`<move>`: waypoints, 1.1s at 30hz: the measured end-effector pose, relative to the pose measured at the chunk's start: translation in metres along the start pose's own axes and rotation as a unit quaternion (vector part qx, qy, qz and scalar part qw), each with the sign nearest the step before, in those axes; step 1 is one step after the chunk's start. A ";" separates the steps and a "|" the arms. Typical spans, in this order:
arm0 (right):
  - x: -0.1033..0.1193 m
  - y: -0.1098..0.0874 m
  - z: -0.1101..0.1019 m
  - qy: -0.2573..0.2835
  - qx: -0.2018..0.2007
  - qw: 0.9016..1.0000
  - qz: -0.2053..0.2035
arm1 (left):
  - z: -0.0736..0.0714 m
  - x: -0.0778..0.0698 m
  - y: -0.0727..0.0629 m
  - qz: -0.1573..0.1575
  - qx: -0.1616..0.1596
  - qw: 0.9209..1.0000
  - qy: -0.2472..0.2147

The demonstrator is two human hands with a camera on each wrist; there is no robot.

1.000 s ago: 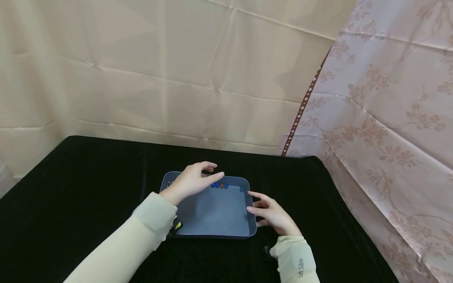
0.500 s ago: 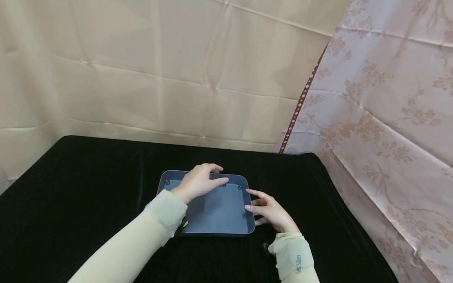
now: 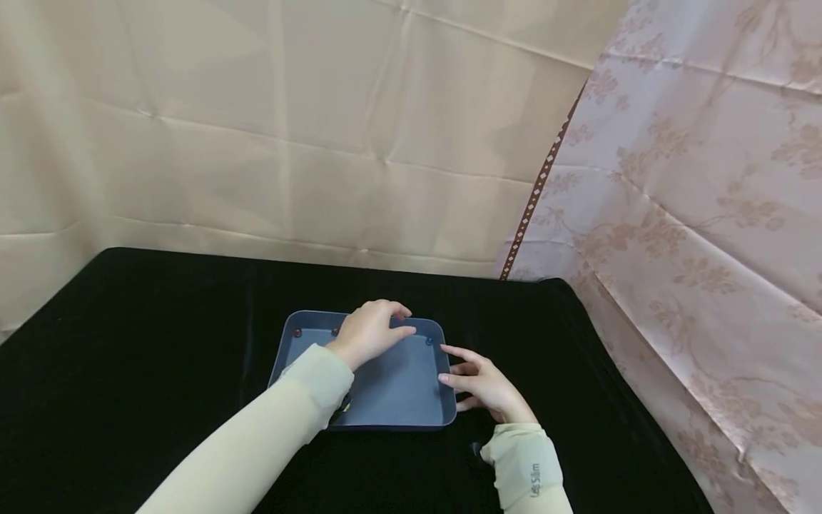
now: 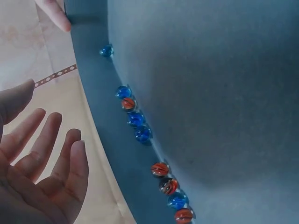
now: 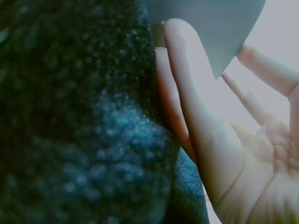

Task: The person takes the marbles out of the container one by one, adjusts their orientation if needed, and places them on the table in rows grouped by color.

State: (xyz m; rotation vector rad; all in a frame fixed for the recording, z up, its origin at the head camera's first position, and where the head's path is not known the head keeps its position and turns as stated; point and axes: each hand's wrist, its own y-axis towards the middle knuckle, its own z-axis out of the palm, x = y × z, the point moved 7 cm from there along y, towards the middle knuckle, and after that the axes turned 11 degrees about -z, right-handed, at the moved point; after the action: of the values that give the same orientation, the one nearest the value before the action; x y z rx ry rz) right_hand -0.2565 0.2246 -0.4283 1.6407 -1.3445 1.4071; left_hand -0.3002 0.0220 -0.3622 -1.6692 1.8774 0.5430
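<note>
A shallow blue-grey tray [image 3: 401, 392] rests on the black cloth. My left hand [image 3: 369, 332] hovers over its far side, fingers loosely bent and thumb apart, holding nothing. In the left wrist view, blue and orange-striped glass marbles line the foot of the tray's wall, among them a blue marble [image 4: 142, 134] and an orange marble [image 4: 160, 169]. One blue marble [image 3: 429, 341] sits alone near the far right corner, and a brownish marble [image 3: 297, 333] near the far left one. My right hand [image 3: 488, 385] is at the tray's right wall, fingers spread, fingertips right at the rim.
Black cloth [image 3: 160, 357] covers the table around the tray. A plain cream curtain [image 3: 257, 143] hangs behind it, and a pink floral curtain [image 3: 693, 214] runs along the right side.
My left hand has shifted right along the tray's far side, uncovering marbles at the left and hiding those near the middle. My right hand keeps its place at the right wall.
</note>
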 end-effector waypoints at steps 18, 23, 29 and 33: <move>-0.003 -0.001 0.002 0.007 0.002 1.000 -0.001 | 0.028 -0.009 0.008 0.054 -0.014 0.993 0.103; -0.002 -0.001 0.000 0.003 0.000 1.000 -0.002 | 0.037 -0.008 0.015 0.046 -0.005 0.994 0.103; 0.000 -0.001 0.000 0.001 0.005 1.000 -0.004 | 0.049 -0.006 0.022 0.038 0.005 0.993 0.111; 0.000 0.001 0.000 -0.001 0.007 1.000 -0.009 | 0.053 -0.009 0.025 0.044 0.004 0.992 0.115</move>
State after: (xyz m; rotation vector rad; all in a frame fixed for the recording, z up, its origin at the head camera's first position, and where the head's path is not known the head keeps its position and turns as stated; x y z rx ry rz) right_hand -0.2573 0.2247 -0.4285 1.6591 -1.3191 1.4079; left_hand -0.3168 0.0662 -0.3987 -1.7115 2.1217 0.3891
